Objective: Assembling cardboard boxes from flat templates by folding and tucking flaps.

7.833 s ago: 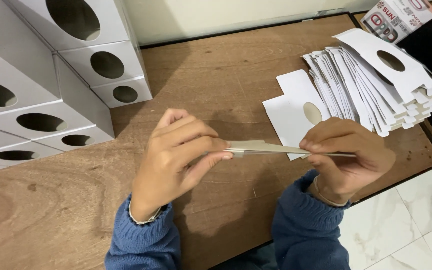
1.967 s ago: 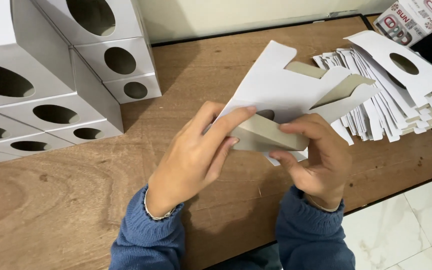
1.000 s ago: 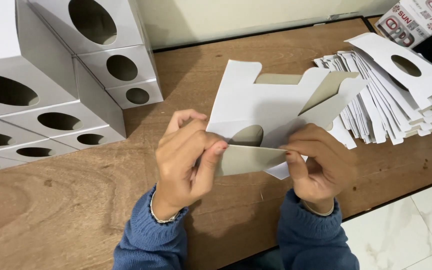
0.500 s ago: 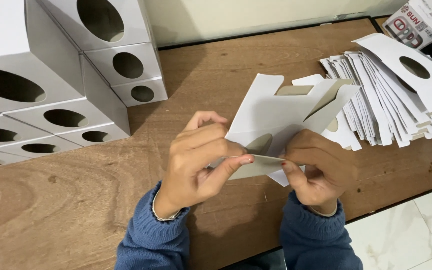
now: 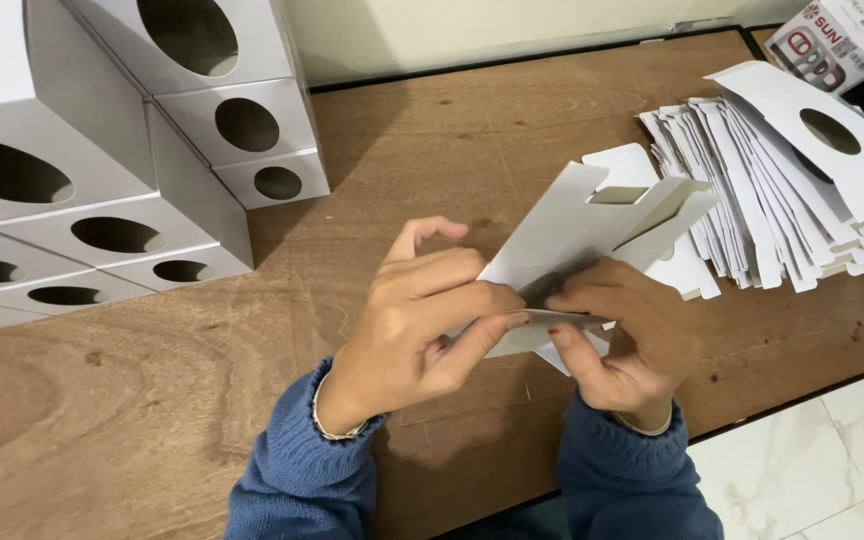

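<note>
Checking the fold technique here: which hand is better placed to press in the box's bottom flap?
Probably the right hand: its thumb already lies on the bottom flap, while the left hand grips the box from the side.

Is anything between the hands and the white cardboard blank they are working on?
Nothing visible: the left hand and right hand both already grip the half-folded white blank directly, above the wooden table.
</note>
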